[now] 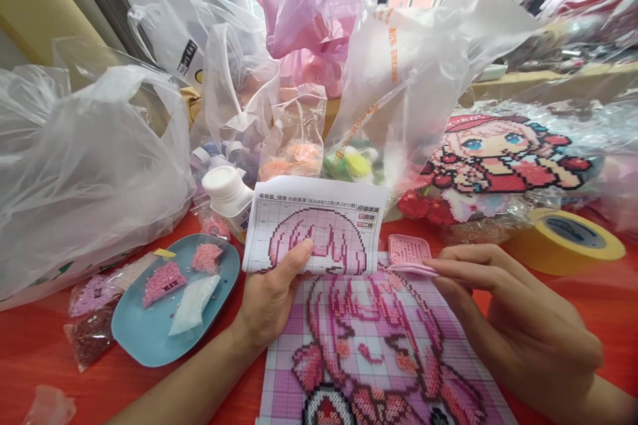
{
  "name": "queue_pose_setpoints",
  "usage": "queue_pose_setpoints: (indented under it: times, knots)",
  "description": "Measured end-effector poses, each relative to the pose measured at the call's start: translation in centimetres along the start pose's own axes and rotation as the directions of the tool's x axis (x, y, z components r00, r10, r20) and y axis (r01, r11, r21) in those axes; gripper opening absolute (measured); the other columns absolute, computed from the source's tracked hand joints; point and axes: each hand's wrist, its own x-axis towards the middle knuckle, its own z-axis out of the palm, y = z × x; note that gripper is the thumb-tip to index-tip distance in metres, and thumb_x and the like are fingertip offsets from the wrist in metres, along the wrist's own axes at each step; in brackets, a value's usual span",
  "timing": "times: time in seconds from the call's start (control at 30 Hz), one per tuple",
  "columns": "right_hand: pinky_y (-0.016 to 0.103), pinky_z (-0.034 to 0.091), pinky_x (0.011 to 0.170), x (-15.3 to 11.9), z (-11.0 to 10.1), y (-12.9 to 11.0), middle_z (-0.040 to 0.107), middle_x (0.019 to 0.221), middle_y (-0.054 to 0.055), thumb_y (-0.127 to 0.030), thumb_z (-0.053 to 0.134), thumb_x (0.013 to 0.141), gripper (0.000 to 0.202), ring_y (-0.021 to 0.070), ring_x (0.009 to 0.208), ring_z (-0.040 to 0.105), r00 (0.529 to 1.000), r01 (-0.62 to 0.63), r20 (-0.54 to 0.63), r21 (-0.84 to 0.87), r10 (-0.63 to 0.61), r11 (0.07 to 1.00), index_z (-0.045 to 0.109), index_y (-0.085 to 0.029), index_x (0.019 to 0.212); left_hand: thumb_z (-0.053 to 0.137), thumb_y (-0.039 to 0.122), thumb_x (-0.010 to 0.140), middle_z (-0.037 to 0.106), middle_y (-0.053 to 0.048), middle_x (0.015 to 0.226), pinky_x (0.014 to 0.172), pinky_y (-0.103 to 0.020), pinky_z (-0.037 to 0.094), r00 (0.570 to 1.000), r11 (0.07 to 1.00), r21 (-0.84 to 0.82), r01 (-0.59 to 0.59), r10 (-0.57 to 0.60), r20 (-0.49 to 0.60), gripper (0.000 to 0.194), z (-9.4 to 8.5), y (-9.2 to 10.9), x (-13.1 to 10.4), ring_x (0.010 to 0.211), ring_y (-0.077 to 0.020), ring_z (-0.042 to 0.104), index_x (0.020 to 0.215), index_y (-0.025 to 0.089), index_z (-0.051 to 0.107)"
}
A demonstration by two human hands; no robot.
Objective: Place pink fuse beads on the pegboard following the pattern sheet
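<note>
My left hand [279, 295] is closed on a folded paper pattern [319, 226], its thumb lying across the printed pink hair. Below the paper lies a gridded pegboard [294, 339] with a partly beaded pink-haired character [371, 345]. My right hand [518, 319] pinches pink tweezers [413, 269] over the board's top right part; whether their tips hold a bead is too small to tell. Just behind the tips sits a small pink slotted bead tray [409, 250] at the board's upper edge.
A blue plate [127, 339] with bead packets is at the left, more bead bags [90, 339] beside it. Behind stand a white bottle [224, 192] and plastic bags [90, 166]. A finished bead picture [503, 153] and yellow tape roll [563, 242] are at the right.
</note>
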Motion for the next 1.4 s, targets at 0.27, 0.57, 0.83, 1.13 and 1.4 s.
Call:
queue_pose_setpoints:
  times: [0.27, 0.57, 0.83, 1.13, 1.4]
  knots:
    - [0.025, 0.05, 0.062, -0.01, 0.09, -0.01, 0.061, 0.087, 0.003, -0.005, 0.06, 0.087, 0.022, 0.0138, 0.079, 0.061, 1.0, -0.03, 0.003, -0.021, 0.031, 0.999, 0.062, -0.02, 0.103, 0.086, 0.02, 0.065, 0.078, 0.002, 0.089, 0.082, -0.031, 0.061, 1.0, 1.0, -0.012, 0.002, -0.002, 0.029, 0.072, -0.02, 0.05, -0.01, 0.09, -0.0212, 0.073, 0.131, 0.029, 0.059]
    - [0.024, 0.051, 0.065, 0.01, 0.22, 0.4, 0.061, 0.088, 0.003, -0.006, 0.06, 0.088, 0.02, 0.0127, 0.082, 0.06, 0.998, -0.068, -0.002, -0.008, 0.068, 0.998, 0.061, -0.02, 0.102, 0.087, 0.019, 0.064, 0.076, 0.004, 0.081, 0.081, -0.029, 0.062, 1.0, 1.0, -0.021, 0.018, -0.017, 0.01, 0.065, 0.03, 0.21, -0.1, 0.089, -0.0203, 0.073, 0.124, 0.027, 0.064]
    - [0.023, 0.051, 0.06, -0.03, 0.24, 0.42, 0.061, 0.087, 0.003, -0.009, 0.061, 0.088, 0.017, 0.0125, 0.077, 0.061, 0.998, -0.069, -0.004, -0.004, 0.069, 0.998, 0.062, -0.02, 0.1, 0.086, 0.018, 0.065, 0.075, 0.004, 0.077, 0.077, -0.028, 0.062, 1.0, 1.0, -0.014, 0.017, -0.017, 0.005, 0.059, 0.04, 0.16, -0.21, 0.089, -0.0208, 0.073, 0.12, 0.026, 0.066]
    - [0.022, 0.052, 0.056, 0.02, 0.39, 0.34, 0.064, 0.084, 0.003, -0.008, 0.061, 0.086, 0.019, 0.0123, 0.071, 0.063, 0.997, -0.025, 0.071, 0.028, 0.023, 0.999, 0.064, -0.02, 0.101, 0.087, 0.019, 0.062, 0.077, 0.003, 0.082, 0.08, -0.031, 0.062, 1.0, 1.0, -0.01, 0.006, -0.006, 0.005, 0.064, 0.14, 0.23, -0.11, 0.089, -0.0221, 0.073, 0.122, 0.028, 0.065]
    - [0.02, 0.049, 0.056, -0.35, 0.47, 0.51, 0.064, 0.083, 0.002, -0.011, 0.059, 0.089, 0.011, 0.0096, 0.067, 0.062, 0.983, 0.039, 0.184, -0.058, -0.028, 0.998, 0.062, -0.018, 0.097, 0.089, 0.019, 0.061, 0.076, 0.004, 0.08, 0.082, -0.031, 0.061, 1.0, 0.999, -0.033, 0.004, -0.003, 0.017, 0.068, -0.11, 0.01, -0.13, 0.08, -0.0187, 0.072, 0.124, 0.028, 0.064]
